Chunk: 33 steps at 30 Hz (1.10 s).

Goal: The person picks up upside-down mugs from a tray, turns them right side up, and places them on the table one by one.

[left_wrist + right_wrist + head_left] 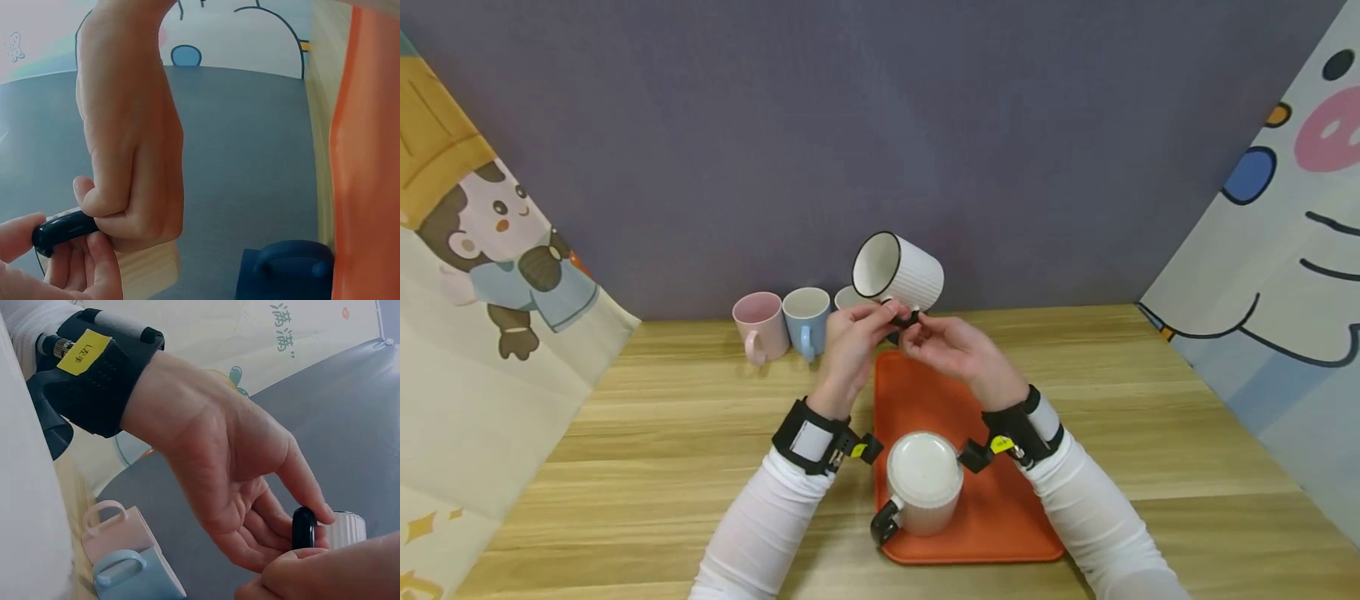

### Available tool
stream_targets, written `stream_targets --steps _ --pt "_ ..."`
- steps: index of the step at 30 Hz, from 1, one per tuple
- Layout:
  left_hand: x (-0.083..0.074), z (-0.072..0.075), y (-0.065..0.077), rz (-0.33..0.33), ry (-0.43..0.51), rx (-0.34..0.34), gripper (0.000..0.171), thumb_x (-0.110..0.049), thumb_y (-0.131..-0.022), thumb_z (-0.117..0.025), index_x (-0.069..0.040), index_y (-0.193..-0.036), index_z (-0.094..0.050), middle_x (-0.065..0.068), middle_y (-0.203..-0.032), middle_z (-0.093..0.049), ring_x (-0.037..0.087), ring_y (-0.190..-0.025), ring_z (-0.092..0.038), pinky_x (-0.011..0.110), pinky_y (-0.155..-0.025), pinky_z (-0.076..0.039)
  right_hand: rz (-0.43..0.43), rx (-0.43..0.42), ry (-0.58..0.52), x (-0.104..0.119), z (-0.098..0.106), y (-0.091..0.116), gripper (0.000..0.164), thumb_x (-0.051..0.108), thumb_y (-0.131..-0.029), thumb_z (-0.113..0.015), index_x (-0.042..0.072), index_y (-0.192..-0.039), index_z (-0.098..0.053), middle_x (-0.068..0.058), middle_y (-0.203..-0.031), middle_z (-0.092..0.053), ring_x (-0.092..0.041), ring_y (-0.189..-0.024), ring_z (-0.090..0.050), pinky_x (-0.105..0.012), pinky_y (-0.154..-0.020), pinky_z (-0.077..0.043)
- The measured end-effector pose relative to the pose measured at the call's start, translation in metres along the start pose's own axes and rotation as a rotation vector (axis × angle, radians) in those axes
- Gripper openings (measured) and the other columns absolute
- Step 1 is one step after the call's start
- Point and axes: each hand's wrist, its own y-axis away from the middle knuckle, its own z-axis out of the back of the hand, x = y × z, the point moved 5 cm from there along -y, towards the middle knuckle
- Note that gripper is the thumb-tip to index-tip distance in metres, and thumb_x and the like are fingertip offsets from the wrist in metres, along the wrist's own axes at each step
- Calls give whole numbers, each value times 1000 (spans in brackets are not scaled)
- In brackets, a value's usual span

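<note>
Both hands hold a white ribbed mug with a black rim above the far end of the orange tray. The mug is tilted on its side, its mouth facing left and its black handle pointing down. With thumb and fingers, my left hand pinches the handle from the left. From the other side, my right hand grips the same handle with its fingertips. On the near part of the tray, a second white mug stands upside down, its black handle toward the near left.
Along the grey back wall stand a pink mug and a light blue mug. Another pale mug is partly hidden behind my left hand. A navy mug shows beside the tray in the left wrist view.
</note>
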Motion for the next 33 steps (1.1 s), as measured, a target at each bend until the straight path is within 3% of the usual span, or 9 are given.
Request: stream_targets --steps 7,12,16,22,27,31,33 --pt "-4 3 -2 1 30 -30 17 3 -88 -60 -1 -74 -69 6 -74 -67 17 -76 -65 26 -74 -54 12 -34 35 -1 2 -2 16 11 -103 -32 -2 -110 -38 -9 -97 -44 -16 -80 -42 -23 -72 -40" --pt "-6 4 -3 17 35 -36 20 3 -90 -58 -3 -74 -69 5 -74 -67 15 -75 -65 25 -74 -54 6 -21 55 -1 5 -4 16 10 -103 -33 -2 -111 -39 -10 -99 -46 -16 -84 -45 -22 -74 -42" --pt "-5 5 -3 27 54 -41 22 3 -90 -58 -4 -72 -69 5 -74 -68 15 -74 -64 25 -73 -54 -3 21 145 3 7 -2 17 11 -103 -33 -1 -108 -44 -11 -102 -49 -16 -89 -48 -23 -80 -44" --pt "-4 3 -4 22 63 -38 23 5 -88 -59 -5 -71 -70 5 -74 -69 16 -75 -65 27 -75 -54 31 69 366 12 11 6 23 15 -103 -34 -1 -109 -50 -12 -108 -50 -19 -99 -52 -27 -89 -46" --pt "1 2 -7 38 51 -64 21 5 -87 -61 -5 -72 -70 5 -73 -69 15 -75 -66 27 -77 -54 76 73 565 19 15 12 32 19 -104 -33 2 -130 -39 -12 -120 -50 -18 -108 -54 -28 -98 -44" --pt "4 1 -10 44 28 -79 15 3 -87 -62 -2 -75 -70 5 -73 -68 16 -75 -65 27 -77 -54 199 29 873 28 20 18 46 20 -105 -30 1 -146 -24 -17 -143 -40 -15 -113 -57 -29 -103 -42" --pt "6 -2 -12 46 18 -80 13 3 -87 -62 0 -77 -70 5 -73 -68 16 -75 -65 28 -77 -53 297 -19 1054 34 23 21 49 21 -104 -33 -2 -147 -24 -21 -148 -35 -16 -115 -58 -32 -104 -42"
